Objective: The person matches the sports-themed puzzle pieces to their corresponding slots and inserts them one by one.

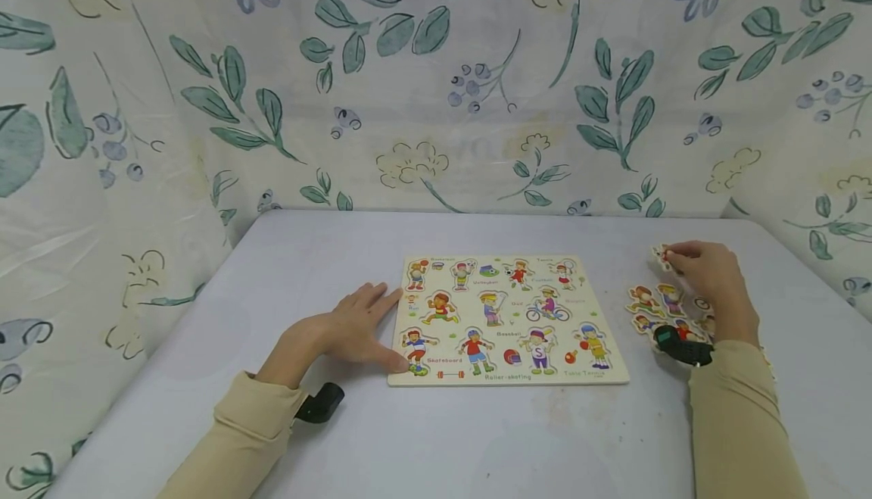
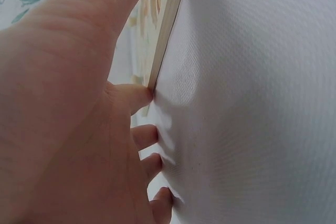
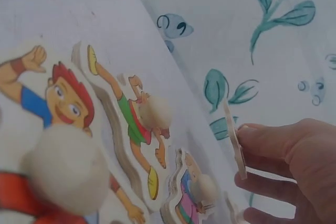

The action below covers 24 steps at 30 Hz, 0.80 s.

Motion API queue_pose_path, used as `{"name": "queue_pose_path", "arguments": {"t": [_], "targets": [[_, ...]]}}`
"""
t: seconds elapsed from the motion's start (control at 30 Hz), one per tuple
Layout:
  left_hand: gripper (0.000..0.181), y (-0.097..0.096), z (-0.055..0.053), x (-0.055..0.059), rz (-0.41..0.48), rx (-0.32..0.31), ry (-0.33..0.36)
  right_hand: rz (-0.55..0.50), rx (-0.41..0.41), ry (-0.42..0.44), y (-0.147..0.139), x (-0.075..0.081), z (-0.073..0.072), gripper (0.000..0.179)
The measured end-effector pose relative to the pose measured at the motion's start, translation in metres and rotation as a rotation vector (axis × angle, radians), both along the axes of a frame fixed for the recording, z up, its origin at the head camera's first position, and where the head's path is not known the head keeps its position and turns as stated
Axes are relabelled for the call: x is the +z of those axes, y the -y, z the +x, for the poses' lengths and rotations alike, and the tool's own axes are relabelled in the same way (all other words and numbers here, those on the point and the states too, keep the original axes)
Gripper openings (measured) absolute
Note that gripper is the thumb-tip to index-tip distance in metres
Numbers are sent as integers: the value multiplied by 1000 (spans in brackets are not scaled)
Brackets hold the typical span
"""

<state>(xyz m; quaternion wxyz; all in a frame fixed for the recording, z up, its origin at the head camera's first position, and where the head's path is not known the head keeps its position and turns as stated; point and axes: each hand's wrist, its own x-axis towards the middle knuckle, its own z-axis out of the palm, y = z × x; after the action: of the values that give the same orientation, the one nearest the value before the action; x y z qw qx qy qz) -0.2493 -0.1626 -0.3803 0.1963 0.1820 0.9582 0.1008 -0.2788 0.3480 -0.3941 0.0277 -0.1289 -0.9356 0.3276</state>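
Tan sleeves (image 1: pixel 742 423) lay nearest. The left hand (image 1: pixel 347 329), fingers spread, touched the left edge of a flat wooden sports puzzle board (image 1: pixel 466 315); the right hand (image 1: pixel 718 283) pinched a thin wooden piece (image 1: pixel 658 257) near round-knobbed figure cutouts (image 1: pixel 643 300), right of the board.

Two hands at work beside a picture board of sports figures.
The left hand (image 1: pixel 347 331) lies with fingers spread at the left edge of the board (image 1: pixel 514 319), its thumb at the lower left corner; the right hand (image 1: pixel 718 287) pinches a small figure piece (image 1: pixel 660 257) just beyond a cluster of loose pieces (image 1: pixel 643 300), right of the board. Rows of figures cover the board, among them a cyclist (image 1: pixel 547 306) and a runner (image 1: pixel 441 307), with printed labels such as "Baseball". Tan sleeves (image 1: pixel 742 416) and black wrist devices (image 1: pixel 322 403) show on both arms. Behind the pale tabletop (image 1: pixel 518 446) hangs a leaf-and-flower cloth (image 1: pixel 477 45).
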Motion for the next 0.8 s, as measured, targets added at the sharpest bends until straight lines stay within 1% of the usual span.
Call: {"name": "queue_pose_path", "arguments": {"t": [0.3,0.5,0.63,0.8], "targets": [[114,1,-2,-1,5,11,5,44,25,-14,10,10,-2,48],[115,0,-1,-1,4,10,10,133,106,-42,26,21,-4,43],[115,0,-1,-2,6,12,8,150,137,-17,38,29,-8,43],[114,0,-2,-3,3,21,0,165,140,7,44,34,-10,44]]}}
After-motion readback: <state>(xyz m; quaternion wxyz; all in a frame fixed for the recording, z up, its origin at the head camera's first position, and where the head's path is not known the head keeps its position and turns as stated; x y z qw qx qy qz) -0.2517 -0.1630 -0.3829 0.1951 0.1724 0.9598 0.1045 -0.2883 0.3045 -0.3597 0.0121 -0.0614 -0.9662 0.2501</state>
